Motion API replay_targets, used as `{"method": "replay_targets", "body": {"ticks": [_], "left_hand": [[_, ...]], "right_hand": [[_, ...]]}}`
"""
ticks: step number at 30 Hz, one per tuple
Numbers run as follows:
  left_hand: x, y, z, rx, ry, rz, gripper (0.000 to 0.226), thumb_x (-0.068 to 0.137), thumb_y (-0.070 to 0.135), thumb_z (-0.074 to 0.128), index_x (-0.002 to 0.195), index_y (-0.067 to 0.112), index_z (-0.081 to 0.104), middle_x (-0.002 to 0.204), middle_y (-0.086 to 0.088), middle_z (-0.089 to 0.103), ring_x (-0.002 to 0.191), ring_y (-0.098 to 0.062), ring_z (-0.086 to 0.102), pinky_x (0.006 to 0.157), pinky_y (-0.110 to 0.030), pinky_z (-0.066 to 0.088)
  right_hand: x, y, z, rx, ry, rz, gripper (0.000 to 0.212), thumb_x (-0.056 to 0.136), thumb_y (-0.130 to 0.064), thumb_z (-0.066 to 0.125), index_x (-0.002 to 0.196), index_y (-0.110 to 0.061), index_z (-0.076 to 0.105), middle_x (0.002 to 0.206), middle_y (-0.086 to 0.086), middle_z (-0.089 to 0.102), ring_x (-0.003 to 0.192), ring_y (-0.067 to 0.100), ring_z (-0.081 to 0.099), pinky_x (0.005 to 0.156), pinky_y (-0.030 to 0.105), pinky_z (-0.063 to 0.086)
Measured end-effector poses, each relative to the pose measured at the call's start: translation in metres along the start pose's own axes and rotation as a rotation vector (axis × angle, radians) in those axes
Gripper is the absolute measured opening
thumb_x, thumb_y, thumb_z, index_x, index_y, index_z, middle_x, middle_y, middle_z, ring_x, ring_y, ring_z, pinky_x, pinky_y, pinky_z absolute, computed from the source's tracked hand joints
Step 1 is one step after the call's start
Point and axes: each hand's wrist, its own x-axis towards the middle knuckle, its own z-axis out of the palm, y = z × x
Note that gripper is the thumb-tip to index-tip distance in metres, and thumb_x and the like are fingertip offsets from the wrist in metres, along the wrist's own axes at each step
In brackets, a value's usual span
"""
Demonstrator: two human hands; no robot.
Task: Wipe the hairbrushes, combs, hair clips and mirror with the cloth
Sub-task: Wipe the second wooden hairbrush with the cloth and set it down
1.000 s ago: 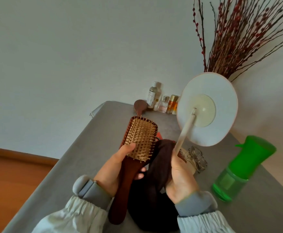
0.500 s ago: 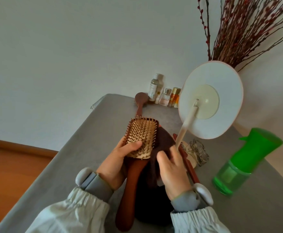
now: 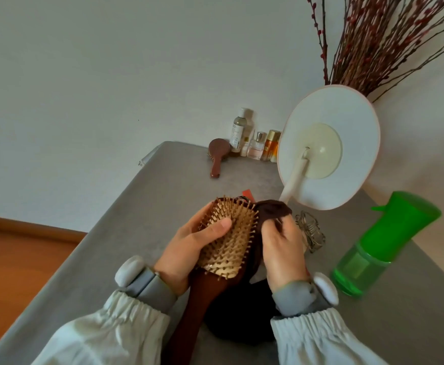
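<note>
My left hand grips the head of a wooden paddle hairbrush, thumb across its pale bristles and the dark handle pointing down toward me. My right hand holds a dark brown cloth against the brush's right edge; the rest of the cloth hangs below between my wrists. A round white mirror on a stand shows its back, just behind my right hand. A clear hair clip lies to the right of my right hand. A small round wooden brush lies at the far end of the table.
A green spray bottle stands at the right on the grey table. Several cosmetic bottles line the far wall. Dried red twigs rise behind the mirror. A small red item peeks out beyond the brush. Wooden floor lies left.
My right hand has brought the cloth up along the brush's right edge to its top corner. My left hand has tilted the brush lower, and the view has dropped toward the table.
</note>
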Motion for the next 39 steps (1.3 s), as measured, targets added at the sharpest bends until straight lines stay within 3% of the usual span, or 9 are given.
{"method": "replay_targets", "body": {"ticks": [3,6,12,17,19,26,30,33,39], "left_hand": [[0.000,-0.002,0.005,-0.011,0.101,0.090,0.057,0.074,0.019,0.069,0.130,0.016,0.056,0.117,-0.010,0.068,0.109,-0.029,0.064,0.099,-0.043,0.048],[0.000,0.004,0.003,-0.016,0.197,0.200,0.054,0.074,0.022,0.067,0.127,0.020,0.058,0.111,-0.004,0.071,0.102,-0.023,0.068,0.088,-0.036,0.055],[-0.001,0.006,0.001,-0.090,0.277,0.267,0.050,0.076,0.026,0.065,0.125,0.019,0.059,0.111,-0.005,0.071,0.102,-0.024,0.068,0.089,-0.038,0.052],[0.001,0.005,-0.003,-0.107,0.329,0.276,0.037,0.085,0.020,0.062,0.122,0.021,0.060,0.106,-0.002,0.073,0.098,-0.021,0.069,0.083,-0.035,0.056],[0.001,0.003,-0.001,-0.096,0.326,0.263,0.039,0.085,0.020,0.061,0.125,0.020,0.058,0.110,-0.003,0.072,0.101,-0.022,0.068,0.086,-0.037,0.055],[0.002,-0.003,0.005,-0.066,0.180,0.233,0.045,0.087,0.013,0.057,0.131,0.020,0.054,0.116,-0.005,0.069,0.106,-0.023,0.066,0.088,-0.035,0.055],[0.004,0.002,-0.005,0.132,0.241,0.307,0.072,0.076,0.028,0.072,0.137,0.046,0.039,0.124,0.002,0.063,0.109,-0.017,0.064,0.088,-0.033,0.055],[0.005,0.006,-0.009,0.222,0.276,0.334,0.046,0.085,0.028,0.067,0.127,0.040,0.051,0.118,-0.001,0.065,0.104,-0.016,0.065,0.089,-0.033,0.054],[0.006,-0.007,0.004,0.291,0.319,0.408,0.027,0.091,0.007,0.057,0.110,0.026,0.057,0.095,0.006,0.066,0.091,-0.011,0.065,0.082,-0.024,0.054]], "right_hand": [[-0.001,-0.001,0.002,0.464,-0.069,0.374,0.020,0.095,-0.034,0.052,0.101,-0.021,0.067,0.089,0.001,0.072,0.071,0.007,0.069,0.060,0.025,0.055],[-0.008,-0.003,0.006,0.642,-0.171,0.452,0.027,0.097,-0.024,0.046,0.084,-0.012,0.066,0.069,0.000,0.073,0.065,0.012,0.070,0.051,0.020,0.054],[-0.026,-0.004,0.019,0.231,-0.306,0.221,0.028,0.097,-0.019,0.048,0.074,-0.023,0.065,0.058,-0.015,0.065,0.059,-0.002,0.061,0.054,0.010,0.045],[-0.030,-0.003,0.019,0.108,-0.353,0.023,0.031,0.095,-0.024,0.050,0.124,-0.028,0.060,0.114,-0.019,0.065,0.115,0.002,0.055,0.097,0.019,0.042],[-0.029,-0.009,0.016,-0.005,-0.376,-0.095,0.038,0.092,-0.014,0.048,0.120,-0.040,0.055,0.105,-0.032,0.063,0.105,-0.009,0.056,0.090,0.010,0.040],[-0.018,-0.018,-0.001,-0.190,-0.319,-0.223,0.036,0.091,0.000,0.049,0.118,-0.020,0.061,0.099,-0.022,0.060,0.091,-0.019,0.053,0.080,-0.002,0.034],[-0.021,-0.020,0.001,-0.214,-0.361,-0.180,0.024,0.089,-0.007,0.050,0.105,-0.021,0.062,0.071,-0.007,0.058,0.063,0.004,0.054,0.060,0.011,0.043],[-0.028,-0.015,0.010,-0.250,-0.309,-0.192,0.017,0.090,-0.009,0.050,0.099,-0.016,0.064,0.070,0.012,0.061,0.062,0.028,0.055,0.063,0.041,0.047],[-0.008,-0.011,0.002,-0.380,-0.174,-0.068,0.039,0.093,-0.016,0.052,0.062,0.007,0.048,0.054,0.019,0.047,0.051,0.024,0.041,0.048,0.034,0.033]]}}
